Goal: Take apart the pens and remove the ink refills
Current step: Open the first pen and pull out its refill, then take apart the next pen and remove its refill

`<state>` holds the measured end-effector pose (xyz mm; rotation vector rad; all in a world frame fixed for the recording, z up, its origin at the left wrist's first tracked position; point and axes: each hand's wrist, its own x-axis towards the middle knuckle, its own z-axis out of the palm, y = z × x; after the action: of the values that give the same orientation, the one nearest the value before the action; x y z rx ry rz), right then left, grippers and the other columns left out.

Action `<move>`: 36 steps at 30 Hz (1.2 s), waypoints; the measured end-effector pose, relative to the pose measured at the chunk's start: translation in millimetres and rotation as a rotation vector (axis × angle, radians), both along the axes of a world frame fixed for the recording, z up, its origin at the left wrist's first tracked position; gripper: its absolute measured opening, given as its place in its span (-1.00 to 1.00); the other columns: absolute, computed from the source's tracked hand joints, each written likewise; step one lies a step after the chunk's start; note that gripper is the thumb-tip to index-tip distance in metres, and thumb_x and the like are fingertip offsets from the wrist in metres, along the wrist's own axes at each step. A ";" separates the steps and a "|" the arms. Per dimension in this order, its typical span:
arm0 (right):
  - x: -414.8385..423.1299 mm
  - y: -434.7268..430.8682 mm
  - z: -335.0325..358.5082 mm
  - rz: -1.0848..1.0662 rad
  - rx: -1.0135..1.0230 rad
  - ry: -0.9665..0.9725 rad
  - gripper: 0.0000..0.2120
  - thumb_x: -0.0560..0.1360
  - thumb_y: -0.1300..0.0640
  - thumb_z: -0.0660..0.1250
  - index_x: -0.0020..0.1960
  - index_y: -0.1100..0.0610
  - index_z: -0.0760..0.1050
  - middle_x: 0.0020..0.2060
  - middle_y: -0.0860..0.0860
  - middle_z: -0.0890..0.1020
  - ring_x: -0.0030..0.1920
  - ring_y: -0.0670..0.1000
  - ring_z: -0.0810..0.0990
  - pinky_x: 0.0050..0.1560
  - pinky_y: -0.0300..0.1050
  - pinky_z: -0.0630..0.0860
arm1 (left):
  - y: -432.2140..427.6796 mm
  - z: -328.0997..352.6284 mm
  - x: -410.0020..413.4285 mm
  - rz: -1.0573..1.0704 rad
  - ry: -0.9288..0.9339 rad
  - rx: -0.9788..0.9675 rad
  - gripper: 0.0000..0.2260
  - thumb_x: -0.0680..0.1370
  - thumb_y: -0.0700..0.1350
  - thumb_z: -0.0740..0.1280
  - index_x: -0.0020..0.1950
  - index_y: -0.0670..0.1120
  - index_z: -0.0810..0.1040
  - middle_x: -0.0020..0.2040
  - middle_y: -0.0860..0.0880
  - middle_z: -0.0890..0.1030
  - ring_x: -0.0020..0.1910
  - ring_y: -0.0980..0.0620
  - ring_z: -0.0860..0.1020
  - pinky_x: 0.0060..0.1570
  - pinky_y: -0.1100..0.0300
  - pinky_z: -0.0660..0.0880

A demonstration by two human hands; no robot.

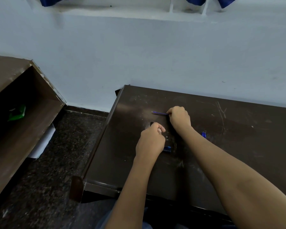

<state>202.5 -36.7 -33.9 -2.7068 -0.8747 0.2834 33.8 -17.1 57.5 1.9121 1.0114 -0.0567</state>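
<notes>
A pale wall (139,55) fills the upper half of the view, with a white ledge and blue cloth (54,1) hanging at the very top. Below it a dark brown desk (238,129), scratched and dusty, runs from the middle to the right edge. To the left stands a second brown desk (15,90) with an open shelf, a green packet (16,112) lying inside it. Dark speckled floor (59,154) shows between the two.

Both bare forearms reach in from the lower right over the desk. The left hand (150,142) is curled into a loose fist with the fingers folded inward; a short dark pen part (151,124) sticks out from the top of the fist, so the hand is closed around it. Just beside the heel of this hand, on the desktop, lies a blue pen piece (167,148), partly hidden by the hand.

The right hand (179,117) sits farther from the camera, knuckles up, fingers pinched together. From its fingertips a thin blue ink refill (159,113) extends to the left, nearly level and close above the desktop; whether its tip touches the surface cannot be told. The refill lies wholly outside the fist apart from the pinched end, and stands apart from the left hand's pen part.

To the right of the right forearm, well apart from both hands, a few blue refills (203,134) rest together on the desk.
</notes>
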 end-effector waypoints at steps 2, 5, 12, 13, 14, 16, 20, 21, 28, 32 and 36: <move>0.6 0.5 -1.8 0.007 -0.015 -0.012 -0.71 0.51 0.36 0.20 0.11 0.18 0.62 0.07 0.18 0.62 0.03 0.21 0.61 0.02 0.08 0.59 | -0.3 0.3 0.0 -0.001 0.008 -0.004 -0.76 0.61 -0.23 0.08 0.08 0.02 0.49 0.08 -0.09 0.59 0.01 -0.01 0.57 -0.07 0.12 0.48; 2.3 1.9 -3.0 0.014 -0.024 -0.016 -0.71 0.51 0.36 0.20 0.12 0.18 0.62 0.08 0.16 0.62 0.05 0.21 0.60 0.02 0.06 0.58 | -0.2 1.2 0.6 -0.006 0.009 0.003 -0.76 0.59 -0.26 0.11 0.08 0.01 0.49 0.10 -0.07 0.56 0.01 0.00 0.56 -0.09 0.13 0.48; 3.9 2.8 -6.3 0.011 -0.041 -0.020 -0.74 0.53 0.34 0.22 0.12 0.19 0.61 0.07 0.14 0.62 0.02 0.16 0.61 0.00 0.01 0.59 | 0.1 2.4 0.3 -0.012 0.008 0.017 -0.77 0.59 -0.27 0.12 0.09 0.00 0.48 0.10 -0.06 0.55 0.01 0.00 0.56 -0.07 0.12 0.49; 4.4 3.0 -6.6 0.014 -0.040 -0.019 -0.74 0.53 0.33 0.22 0.13 0.19 0.61 0.07 0.14 0.62 0.02 0.16 0.61 0.01 0.01 0.60 | 0.0 2.5 0.1 -0.012 0.009 0.016 -0.77 0.59 -0.26 0.12 0.09 0.00 0.48 0.09 -0.06 0.55 0.01 0.00 0.56 -0.06 0.11 0.50; 5.0 3.0 -6.7 0.016 -0.040 -0.017 -0.74 0.53 0.33 0.23 0.13 0.19 0.61 0.07 0.14 0.62 0.01 0.16 0.61 0.01 0.02 0.60 | 0.0 2.6 0.3 -0.013 0.011 0.014 -0.77 0.59 -0.27 0.12 0.09 -0.01 0.48 0.09 -0.06 0.56 0.01 0.00 0.56 -0.06 0.11 0.49; 5.6 3.1 -6.6 0.021 -0.040 -0.013 -0.74 0.54 0.32 0.22 0.14 0.19 0.61 0.08 0.14 0.62 0.01 0.15 0.61 0.02 0.02 0.60 | 0.0 3.4 0.7 -0.020 0.017 0.010 -0.77 0.59 -0.27 0.13 0.12 -0.01 0.48 0.10 -0.06 0.55 0.02 0.01 0.55 -0.06 0.13 0.48; 5.4 2.8 -6.4 0.020 -0.026 -0.024 -0.73 0.53 0.33 0.21 0.13 0.19 0.61 0.08 0.14 0.62 0.03 0.17 0.60 0.04 0.04 0.59 | -0.2 4.7 1.1 -0.022 0.019 0.006 -0.77 0.59 -0.27 0.15 0.13 -0.02 0.48 0.12 -0.06 0.55 0.04 0.01 0.55 -0.04 0.12 0.49; 5.4 2.8 -6.9 0.021 -0.025 -0.027 -0.73 0.53 0.33 0.21 0.13 0.19 0.61 0.08 0.14 0.62 0.03 0.17 0.60 0.04 0.04 0.59 | -0.3 4.9 1.0 -0.021 0.017 0.007 -0.77 0.59 -0.27 0.14 0.13 -0.03 0.48 0.12 -0.06 0.55 0.04 0.01 0.55 -0.04 0.12 0.49; 5.1 3.6 -6.0 0.020 -0.023 -0.017 -0.72 0.53 0.34 0.19 0.13 0.19 0.61 0.07 0.14 0.63 0.04 0.17 0.60 0.04 0.04 0.59 | -1.1 5.9 0.7 -0.028 0.018 0.003 -0.77 0.59 -0.26 0.13 0.14 -0.03 0.48 0.12 -0.08 0.55 0.05 0.00 0.55 -0.06 0.14 0.46; 3.6 0.0 -4.6 0.009 0.059 -0.026 -0.70 0.53 0.35 0.21 0.17 0.18 0.59 0.10 0.15 0.59 0.09 0.17 0.56 0.08 0.06 0.56 | -2.0 4.2 1.5 -0.031 0.013 0.017 -0.78 0.59 -0.24 0.15 0.13 -0.02 0.49 0.14 -0.08 0.54 0.04 0.01 0.55 -0.09 0.15 0.45; -3.6 -14.1 -1.6 -0.078 0.257 -0.036 -0.68 0.50 0.38 0.21 0.15 0.18 0.59 0.10 0.16 0.58 0.10 0.19 0.54 0.07 0.12 0.54 | -4.2 4.6 6.8 -0.015 0.070 0.036 -0.73 0.59 -0.20 0.20 0.28 -0.13 0.46 0.22 -0.13 0.52 0.10 -0.03 0.54 0.01 0.17 0.45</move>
<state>198.9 -50.8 -35.5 -2.5060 -0.7553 0.0981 40.6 -21.3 62.1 1.9623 1.0508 -0.1158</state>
